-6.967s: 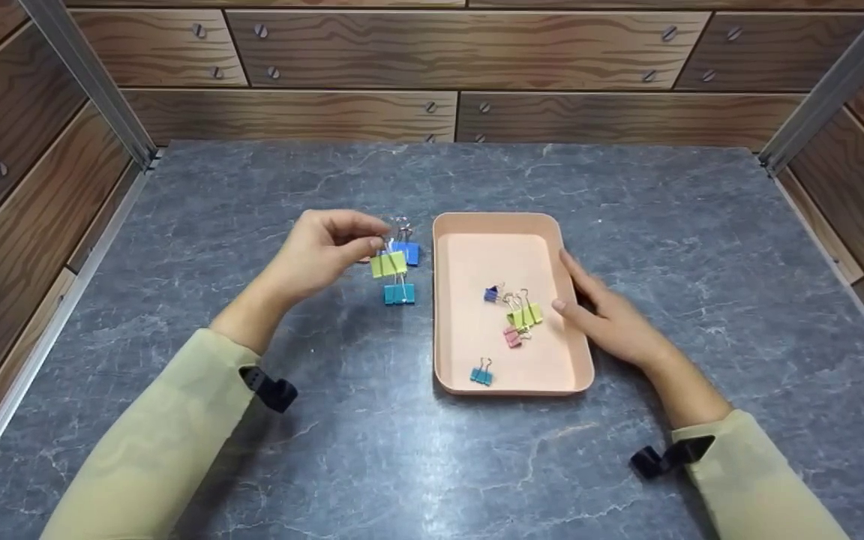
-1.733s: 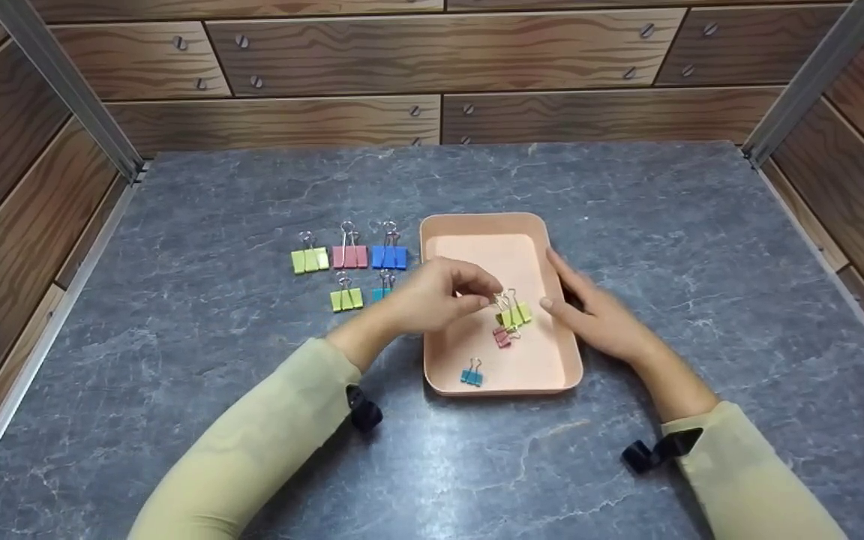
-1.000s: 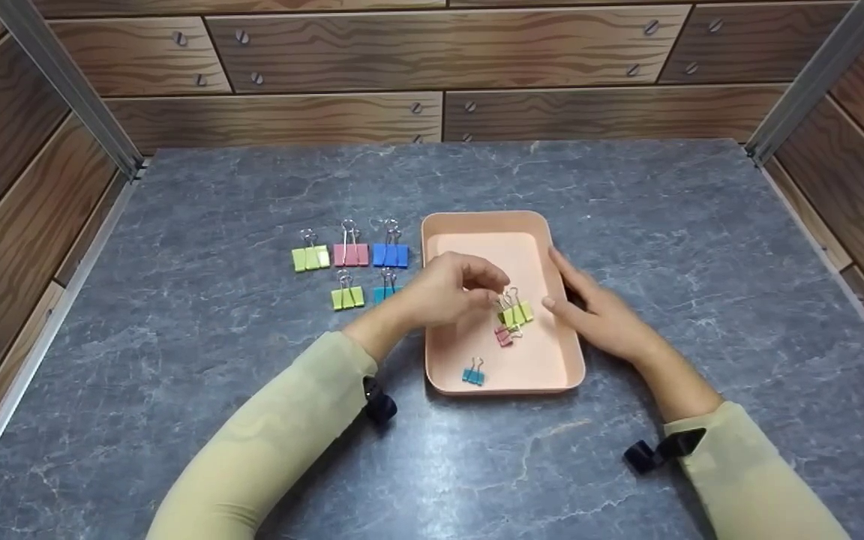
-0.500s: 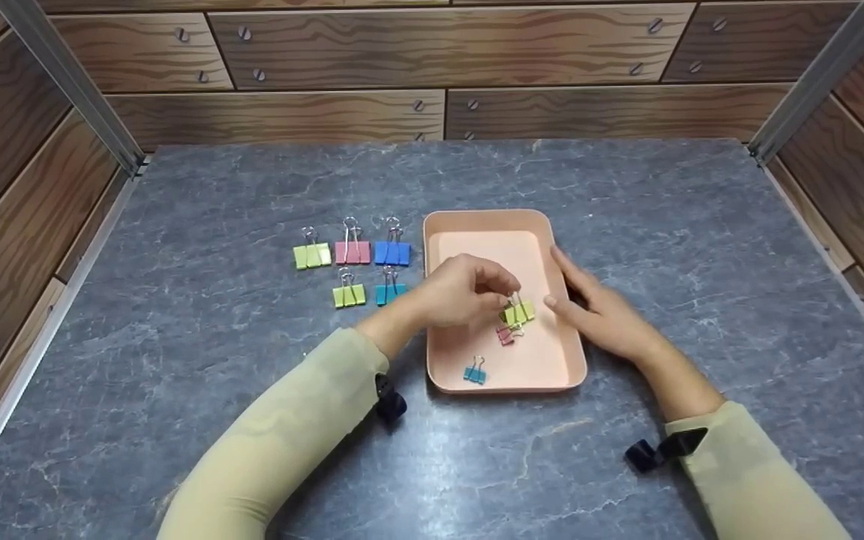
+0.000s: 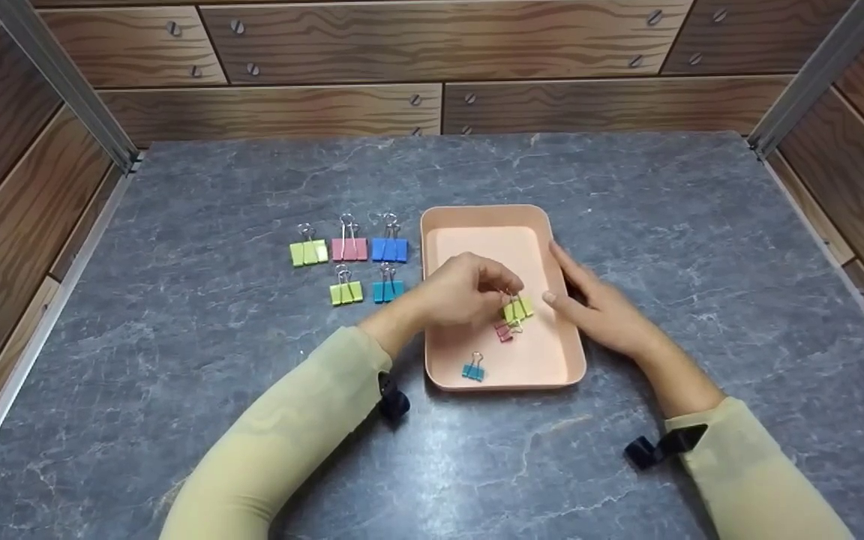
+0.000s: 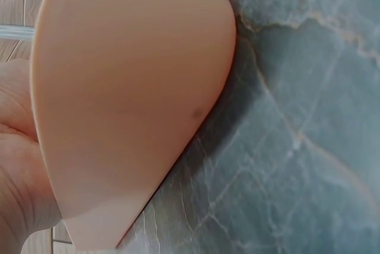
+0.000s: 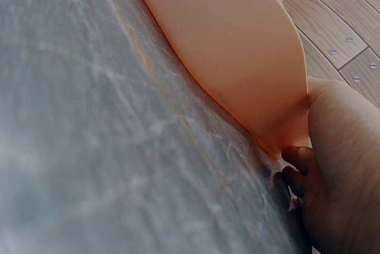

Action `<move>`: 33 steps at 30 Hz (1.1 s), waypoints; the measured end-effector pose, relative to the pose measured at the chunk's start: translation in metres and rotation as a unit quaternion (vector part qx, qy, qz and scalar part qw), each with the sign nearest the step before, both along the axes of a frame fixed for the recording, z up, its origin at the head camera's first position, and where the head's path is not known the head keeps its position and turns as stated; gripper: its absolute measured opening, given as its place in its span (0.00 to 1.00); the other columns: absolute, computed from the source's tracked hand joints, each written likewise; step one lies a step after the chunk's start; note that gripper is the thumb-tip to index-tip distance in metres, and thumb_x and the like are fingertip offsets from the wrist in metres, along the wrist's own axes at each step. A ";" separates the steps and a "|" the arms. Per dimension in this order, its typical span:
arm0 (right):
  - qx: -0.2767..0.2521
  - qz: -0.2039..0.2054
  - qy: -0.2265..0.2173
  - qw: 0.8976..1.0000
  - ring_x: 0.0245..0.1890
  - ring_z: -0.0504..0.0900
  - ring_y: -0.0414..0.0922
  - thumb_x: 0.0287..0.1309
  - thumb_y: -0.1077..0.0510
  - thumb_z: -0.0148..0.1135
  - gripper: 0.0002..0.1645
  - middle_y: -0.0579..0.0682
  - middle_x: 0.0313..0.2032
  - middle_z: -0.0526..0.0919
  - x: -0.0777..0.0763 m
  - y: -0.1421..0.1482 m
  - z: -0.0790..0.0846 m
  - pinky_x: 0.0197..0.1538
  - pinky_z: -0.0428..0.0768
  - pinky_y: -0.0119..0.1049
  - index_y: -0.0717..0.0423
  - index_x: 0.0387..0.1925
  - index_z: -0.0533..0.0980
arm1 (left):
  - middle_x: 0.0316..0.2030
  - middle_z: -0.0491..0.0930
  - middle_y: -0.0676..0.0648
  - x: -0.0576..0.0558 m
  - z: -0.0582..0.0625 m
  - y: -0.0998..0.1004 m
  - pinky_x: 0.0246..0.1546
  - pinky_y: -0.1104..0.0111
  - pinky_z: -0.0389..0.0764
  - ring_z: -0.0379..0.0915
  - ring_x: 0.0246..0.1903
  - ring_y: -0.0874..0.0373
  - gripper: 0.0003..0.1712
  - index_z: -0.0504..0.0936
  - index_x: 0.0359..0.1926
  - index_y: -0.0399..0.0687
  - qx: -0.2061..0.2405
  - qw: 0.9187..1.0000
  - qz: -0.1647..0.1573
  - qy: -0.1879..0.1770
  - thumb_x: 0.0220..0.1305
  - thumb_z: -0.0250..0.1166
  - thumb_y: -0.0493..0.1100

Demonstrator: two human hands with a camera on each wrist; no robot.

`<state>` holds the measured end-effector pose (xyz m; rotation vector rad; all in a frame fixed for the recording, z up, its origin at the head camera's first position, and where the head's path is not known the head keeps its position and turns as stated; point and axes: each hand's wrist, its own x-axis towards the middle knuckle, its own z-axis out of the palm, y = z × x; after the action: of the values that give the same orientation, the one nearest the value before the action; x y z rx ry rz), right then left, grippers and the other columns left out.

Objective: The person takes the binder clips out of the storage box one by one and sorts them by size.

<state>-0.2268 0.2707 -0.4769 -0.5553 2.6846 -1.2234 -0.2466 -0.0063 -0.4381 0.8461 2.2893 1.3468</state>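
My left hand (image 5: 466, 292) reaches into a peach tray (image 5: 492, 217), thumb and fingertips pinching the wire handles of a yellow-green binder clip (image 5: 520, 308). Just below that clip lies a small pink binder clip (image 5: 504, 331), partly overlapped by wire handles. A small teal binder clip (image 5: 473, 371) rests near the tray's front wall. On the right side my right hand (image 5: 604, 311) grips the tray, thumb over the rim and fingers along the outside. The left wrist view is mostly filled by the tray's outer wall (image 6: 130, 88). Curled fingers (image 7: 300, 177) show beside the wall in the right wrist view.
Left of the tray, larger binder clips stand in two rows: yellow-green (image 5: 308, 253), pink (image 5: 349, 249) and blue (image 5: 390, 250) behind, another yellow-green (image 5: 346, 293) and a teal one (image 5: 388, 291) in front. Wood-patterned panels (image 5: 274, 112) border the grey marbled table (image 5: 252, 195).
Earlier, the left hand held a yellow-green clip left of the tray. It has since moved into the tray and edged right onto another clip's handles. The right hand keeps its grip.
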 end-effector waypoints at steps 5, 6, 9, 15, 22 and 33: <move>0.004 -0.002 0.000 1.000 0.80 0.53 0.63 0.77 0.40 0.59 0.47 0.60 0.82 0.52 0.000 -0.001 0.001 0.79 0.52 0.63 0.35 0.86 0.46 | 0.45 0.90 0.46 0.000 0.000 0.001 0.50 0.72 0.82 0.83 0.43 0.61 0.14 0.89 0.54 0.36 -0.002 1.000 0.002 0.007 0.72 0.63 0.30; 0.005 -0.002 0.001 1.000 0.80 0.53 0.63 0.77 0.40 0.59 0.47 0.60 0.82 0.52 0.000 -0.001 0.001 0.79 0.52 0.63 0.35 0.86 0.46 | 0.45 0.90 0.46 0.000 0.000 0.001 0.50 0.72 0.82 0.83 0.43 0.62 0.14 0.89 0.54 0.36 -0.003 1.000 0.002 0.007 0.72 0.63 0.30; 0.008 -0.003 0.003 1.000 0.80 0.54 0.63 0.77 0.40 0.59 0.47 0.60 0.82 0.53 -0.001 -0.001 0.001 0.79 0.52 0.63 0.35 0.86 0.46 | 0.45 0.90 0.46 0.000 0.001 0.002 0.51 0.72 0.82 0.83 0.43 0.62 0.14 0.89 0.54 0.36 -0.005 1.000 0.003 0.011 0.72 0.63 0.30; 0.007 -0.004 0.003 1.000 0.80 0.54 0.63 0.78 0.40 0.58 0.47 0.60 0.82 0.52 0.000 -0.001 0.002 0.79 0.52 0.63 0.34 0.86 0.46 | 0.48 0.90 0.46 -0.001 0.000 0.002 0.52 0.73 0.81 0.84 0.45 0.62 0.14 0.88 0.55 0.36 -0.011 1.000 0.003 0.012 0.73 0.64 0.30; -0.001 -0.001 0.004 1.000 0.80 0.54 0.62 0.79 0.43 0.58 0.45 0.61 0.82 0.54 0.001 -0.001 0.001 0.79 0.52 0.62 0.37 0.86 0.48 | 0.47 0.91 0.46 0.001 0.000 0.002 0.52 0.73 0.80 0.82 0.44 0.64 0.13 0.89 0.55 0.36 -0.009 1.000 0.005 0.012 0.73 0.64 0.31; 0.004 -0.002 -0.002 1.000 0.80 0.53 0.64 0.78 0.40 0.58 0.47 0.60 0.83 0.51 0.000 -0.001 0.000 0.79 0.51 0.64 0.35 0.86 0.46 | 0.47 0.90 0.45 0.004 0.001 0.004 0.53 0.72 0.81 0.83 0.46 0.62 0.15 0.88 0.55 0.36 0.025 0.999 0.027 -0.006 0.72 0.63 0.29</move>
<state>-0.2265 0.2701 -0.4766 -0.5452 2.6875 -1.2140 -0.2427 -0.0023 -0.4368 0.7947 2.2931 1.4330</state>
